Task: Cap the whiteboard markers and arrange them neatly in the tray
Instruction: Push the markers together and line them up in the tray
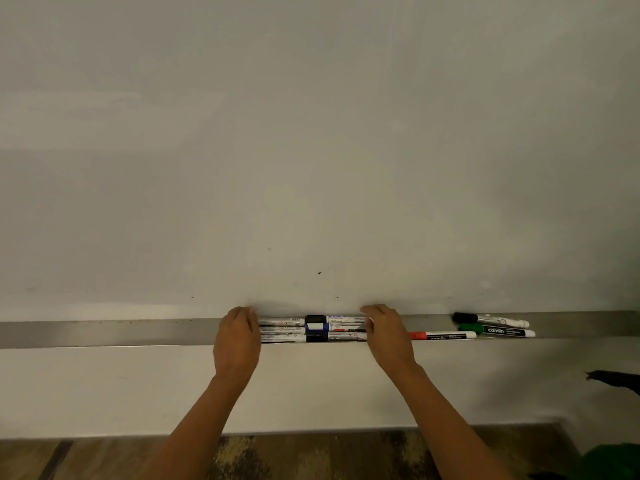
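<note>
Lying in metal tray (pixel 104 332): markers (pixel 294 330), mostly bunched

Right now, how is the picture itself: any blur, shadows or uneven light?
Head view: dim, warm light, darker toward the right; soft shadow on the whiteboard between left hand and right hand; print on the bundled markers is blurred, though camlin on the green marker reads clearly.

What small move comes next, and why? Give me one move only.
Probably move the right hand to the red-capped marker and slide it left against the grouped markers. That group lies lined up between the left hand and the right in the tray, while the red-capped one lies loose just past the right hand.
</note>
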Tool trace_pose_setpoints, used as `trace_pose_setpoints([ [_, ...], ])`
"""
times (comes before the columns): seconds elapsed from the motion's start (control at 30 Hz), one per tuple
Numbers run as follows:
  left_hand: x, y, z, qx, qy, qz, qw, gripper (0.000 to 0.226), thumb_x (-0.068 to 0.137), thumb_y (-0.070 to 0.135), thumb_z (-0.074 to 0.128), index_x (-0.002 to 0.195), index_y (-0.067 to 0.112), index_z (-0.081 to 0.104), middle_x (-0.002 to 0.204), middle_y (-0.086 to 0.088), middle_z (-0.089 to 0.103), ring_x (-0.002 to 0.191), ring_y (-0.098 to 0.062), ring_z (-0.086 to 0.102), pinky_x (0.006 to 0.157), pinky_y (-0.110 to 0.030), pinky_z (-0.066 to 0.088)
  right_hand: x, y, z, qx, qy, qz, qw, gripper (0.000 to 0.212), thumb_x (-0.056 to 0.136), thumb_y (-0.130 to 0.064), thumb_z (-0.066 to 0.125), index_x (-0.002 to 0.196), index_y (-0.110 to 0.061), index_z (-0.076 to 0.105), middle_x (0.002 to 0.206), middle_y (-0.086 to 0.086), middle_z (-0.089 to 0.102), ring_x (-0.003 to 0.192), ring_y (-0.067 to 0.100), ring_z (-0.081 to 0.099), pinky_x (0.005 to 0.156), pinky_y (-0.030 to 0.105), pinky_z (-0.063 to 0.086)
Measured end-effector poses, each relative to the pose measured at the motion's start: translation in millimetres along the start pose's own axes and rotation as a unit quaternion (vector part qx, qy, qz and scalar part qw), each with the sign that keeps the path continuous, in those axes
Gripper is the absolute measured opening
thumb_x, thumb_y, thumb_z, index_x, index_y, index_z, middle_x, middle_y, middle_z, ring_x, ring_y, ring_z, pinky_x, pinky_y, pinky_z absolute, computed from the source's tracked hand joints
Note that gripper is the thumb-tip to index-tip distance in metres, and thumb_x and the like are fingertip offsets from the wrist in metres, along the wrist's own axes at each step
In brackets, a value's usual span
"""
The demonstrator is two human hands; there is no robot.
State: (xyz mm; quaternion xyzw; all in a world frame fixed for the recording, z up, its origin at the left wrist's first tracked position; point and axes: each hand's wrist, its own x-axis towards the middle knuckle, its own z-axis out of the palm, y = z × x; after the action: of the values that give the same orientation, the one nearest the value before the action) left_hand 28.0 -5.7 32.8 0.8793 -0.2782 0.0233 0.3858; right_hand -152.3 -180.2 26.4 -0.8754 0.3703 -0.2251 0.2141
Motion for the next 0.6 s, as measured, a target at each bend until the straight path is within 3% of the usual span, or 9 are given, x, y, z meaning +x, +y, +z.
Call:
trace_pose_setpoints([
  [0.07,-9.6,2.8,7.3,0.043,-0.032,0.111,0.992,0.037,0.096,0.023,0.035,0.094,0.002,0.065,0.099,-0.018,0.067,0.094,-0.034,0.061,0.083,-0.039,0.05,-3.2,-5.1,4.0,-0.018,-0.015,-0.075,0.997,0.03,0.091,-0.007,0.049,0.119,-0.006,0.056,0.12,0.014,0.058,0.111,0.026,0.051,0.09,0.036,0.047],
  [0.17,-20.5,-0.3,21.0,0.102,-0.112,0.201,0.968,0.063,0.096,0.045,0.014,0.118,0.008,0.059,0.121,-0.014,0.062,0.115,-0.027,0.057,0.101,-0.042,0.041,-4.7,-6.7,15.5,-0.069,-0.019,-0.154,0.986,0.03,0.086,-0.007,0.057,0.116,-0.007,0.059,0.116,0.013,0.063,0.106,0.03,0.057,0.083,0.041,0.052],
  [0.37,-31.4,-13.7,34.0,0.175,-0.169,0.207,0.948,0.084,0.085,0.058,-0.013,0.138,0.013,0.035,0.145,-0.003,0.041,0.136,-0.018,0.033,0.112,-0.038,0.013,-7.4,2.1,23.2,-0.138,-0.033,-0.188,0.972,0.039,0.069,-0.01,0.076,0.107,-0.012,0.063,0.105,0.006,0.068,0.092,0.025,0.065,0.068,0.034,0.056],
  [0.5,-32.9,-18.6,36.2,0.166,-0.187,0.186,0.95,0.099,0.07,0.065,-0.03,0.144,0.019,0.016,0.153,0.004,0.021,0.142,-0.012,0.014,0.113,-0.025,0.002,-6.7,3.4,18.9,-0.097,-0.036,-0.175,0.979,0.036,0.082,-0.006,0.062,0.117,-0.009,0.058,0.119,0.012,0.062,0.108,0.029,0.057,0.085,0.041,0.051],
  [0.6,-33.2,-14.0,34.6,0.146,-0.177,0.181,0.956,0.098,0.072,0.067,-0.025,0.143,0.018,0.021,0.152,0.002,0.026,0.141,-0.014,0.02,0.113,-0.026,0.005,-0.5,16.8,0.6,-0.02,0.034,-0.099,0.994,0.034,0.081,0.001,0.056,0.113,-0.01,0.062,0.115,0.012,0.061,0.105,0.027,0.055,0.09,0.035,0.046],
])
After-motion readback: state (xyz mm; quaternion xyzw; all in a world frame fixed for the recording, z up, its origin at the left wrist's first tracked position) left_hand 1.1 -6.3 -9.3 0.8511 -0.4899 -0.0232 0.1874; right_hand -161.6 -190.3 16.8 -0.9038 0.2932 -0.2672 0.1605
